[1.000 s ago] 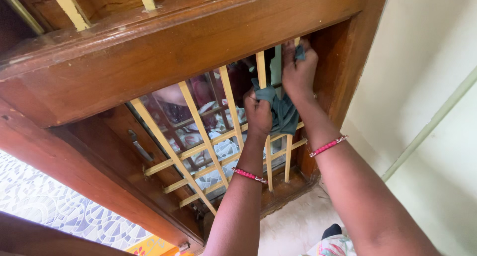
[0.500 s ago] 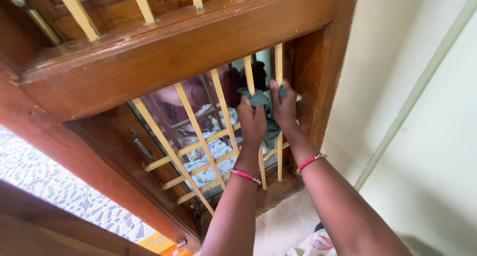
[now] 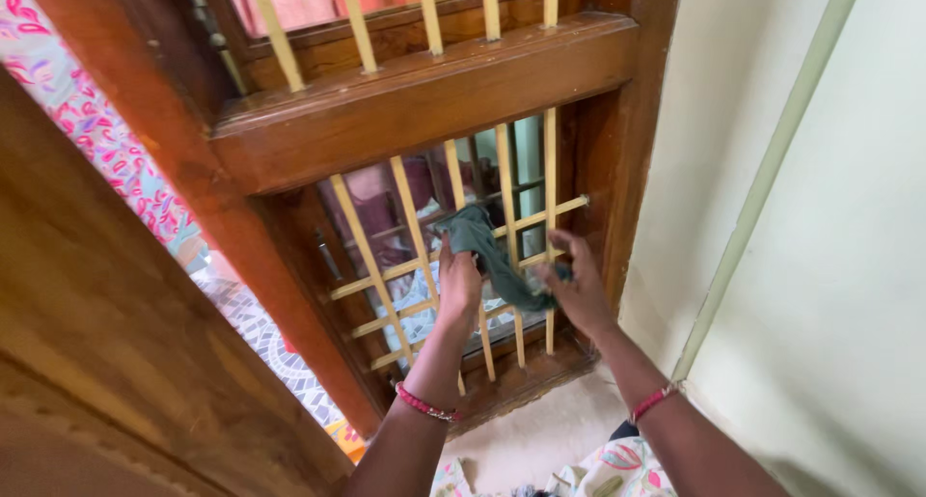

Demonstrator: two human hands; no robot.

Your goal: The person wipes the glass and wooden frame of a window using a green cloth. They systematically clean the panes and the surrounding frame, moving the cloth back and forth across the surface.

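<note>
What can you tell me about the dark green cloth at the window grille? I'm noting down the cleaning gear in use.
The dark green cloth is a soft, crumpled rag of plain fabric, with no pattern visible. It is stretched at a slant between both hands: the left hand grips its upper bunched end against the pale yellow window bars, and the right hand pinches its lower end. Its middle hangs slack in front of the bars.

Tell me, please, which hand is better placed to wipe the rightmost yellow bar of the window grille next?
Probably the right hand: it holds the lower end of the grey-green cloth beside the rightmost bar, while the left hand grips it further left.
</note>
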